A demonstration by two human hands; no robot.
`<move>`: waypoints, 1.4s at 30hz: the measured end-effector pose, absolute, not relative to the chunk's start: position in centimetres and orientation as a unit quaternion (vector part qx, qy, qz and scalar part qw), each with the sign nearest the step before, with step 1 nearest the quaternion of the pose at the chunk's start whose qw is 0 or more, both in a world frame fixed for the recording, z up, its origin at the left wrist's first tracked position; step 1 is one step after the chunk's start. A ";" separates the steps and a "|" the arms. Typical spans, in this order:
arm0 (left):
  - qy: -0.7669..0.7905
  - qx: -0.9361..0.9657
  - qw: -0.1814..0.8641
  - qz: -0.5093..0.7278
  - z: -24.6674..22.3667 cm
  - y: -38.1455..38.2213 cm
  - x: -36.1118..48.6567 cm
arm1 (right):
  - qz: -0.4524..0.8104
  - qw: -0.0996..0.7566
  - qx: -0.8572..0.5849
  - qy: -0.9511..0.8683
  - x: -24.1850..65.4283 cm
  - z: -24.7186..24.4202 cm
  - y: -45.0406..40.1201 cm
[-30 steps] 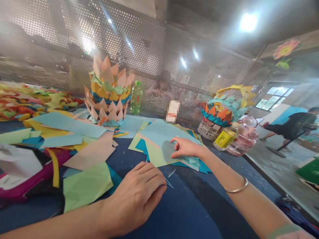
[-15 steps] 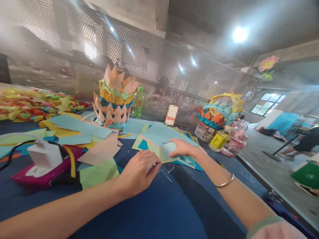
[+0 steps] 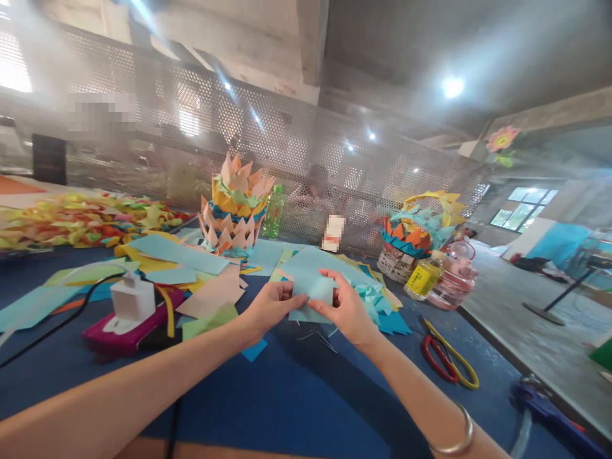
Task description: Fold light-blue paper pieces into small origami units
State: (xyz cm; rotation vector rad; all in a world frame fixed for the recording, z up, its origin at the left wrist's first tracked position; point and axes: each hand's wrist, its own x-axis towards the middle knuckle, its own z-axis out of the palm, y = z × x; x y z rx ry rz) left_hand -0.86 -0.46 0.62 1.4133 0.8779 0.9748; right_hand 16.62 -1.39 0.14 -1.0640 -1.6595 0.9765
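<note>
Between both hands is a small light blue sheet of paper (image 3: pixel 313 287), held up over the table. My left hand (image 3: pixel 271 307) pinches its left edge with thumb and fingers. On the other side my right hand (image 3: pixel 348 309) grips the right edge, thumb in front and fingers behind. Behind the sheet lies a stack of larger coloured paper (image 3: pixel 306 258), light blue on top. Folded light blue paper pieces (image 3: pixel 377 298) are heaped just right of my right hand. A few thin wires (image 3: pixel 325 340) lie on the blue table below the hands.
A tiered folded-paper flower piece (image 3: pixel 235 207) stands behind at left, near a green bottle (image 3: pixel 274 211). Red-and-yellow-handled scissors (image 3: pixel 449 357), a yellow-labelled bottle (image 3: pixel 423 277) and a paper-trimmed basket (image 3: pixel 401 255) are right. A magenta power strip (image 3: pixel 115 331) with a white plug sits left.
My right hand has lifted the light blue sheet from the stack and brought it nearer. My left hand has moved to it and now grips its left edge. The view has shifted.
</note>
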 end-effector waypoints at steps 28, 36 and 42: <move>0.341 0.608 0.586 0.414 0.6 -1.4 -0.6 | 0.300 0.561 -0.446 -0.630 16.1 -1.1 -3.2; 0.346 0.577 0.607 0.424 0.6 -1.3 -0.6 | 0.345 0.546 -0.453 -0.614 16.2 -0.7 -3.1; 0.345 0.583 0.607 0.415 0.1 -1.1 -0.8 | 0.316 0.515 -0.484 -0.633 16.4 -0.8 -3.2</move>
